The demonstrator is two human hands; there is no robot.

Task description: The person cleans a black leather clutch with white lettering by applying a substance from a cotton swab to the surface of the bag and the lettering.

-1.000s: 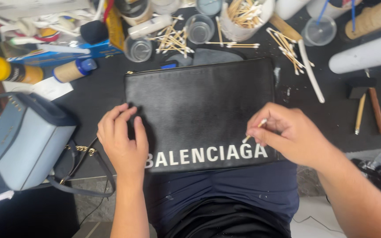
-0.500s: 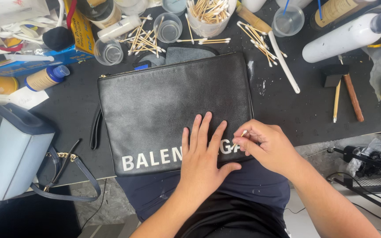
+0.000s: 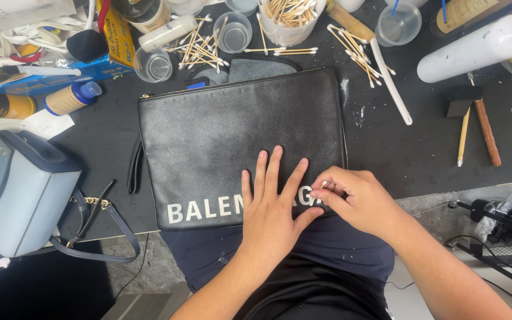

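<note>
A flat black leather pouch (image 3: 226,130) with white lettering along its near edge lies on the dark worktable (image 3: 398,142). My left hand (image 3: 274,204) presses flat on the pouch's near right part, fingers spread, covering some of the letters. My right hand (image 3: 360,198) sits just beside it, pinching a thin cotton swab (image 3: 323,185) whose white tip touches the leather by the last letters. The pouch's wrist strap (image 3: 133,169) hangs off its left side.
A light blue handbag (image 3: 19,192) with a dark strap stands at the left. At the back are clear cups (image 3: 232,32), scattered cotton swabs (image 3: 200,50), bottles (image 3: 69,98) and a white cylinder (image 3: 475,47). A small hammer (image 3: 472,115) lies at the right.
My left hand slid from the pouch's left part to its right part, next to my right hand. The view shifted, so the pouch now sits further left in it.
</note>
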